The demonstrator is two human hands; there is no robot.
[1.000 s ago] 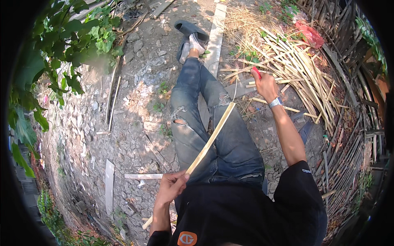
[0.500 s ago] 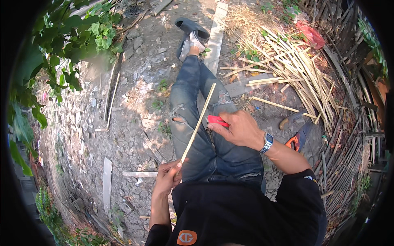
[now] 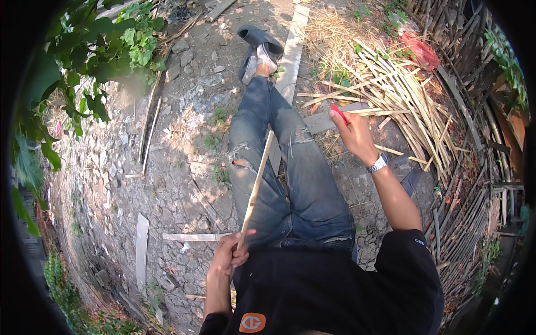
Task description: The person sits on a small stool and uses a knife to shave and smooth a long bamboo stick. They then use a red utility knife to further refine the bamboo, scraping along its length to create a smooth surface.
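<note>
My left hand [image 3: 228, 255] is closed round the lower end of a pale wooden strip [image 3: 257, 187], near my lap. The strip slants up and away over my outstretched legs in torn jeans [image 3: 262, 162], and its far end is free. Out beyond my right knee, my right hand [image 3: 357, 135] pinches a small red piece [image 3: 339, 114] between thumb and fingers. Its kind is not plain, as the fingers cover part of it. A clear gap separates it from the strip.
A heap of similar strips [image 3: 413, 106] lies at the far right, beside a red plastic bag [image 3: 420, 51]. A saw blade [image 3: 412, 181] shows partly behind my right forearm. A long board [image 3: 291, 56] lies past my feet. Leafy vines [image 3: 89, 61] hang at the left over cracked, stony ground.
My right hand has moved away from the strip, outward and farther from my body, with the red piece. The strip has tilted more upright and come lower with my left hand.
</note>
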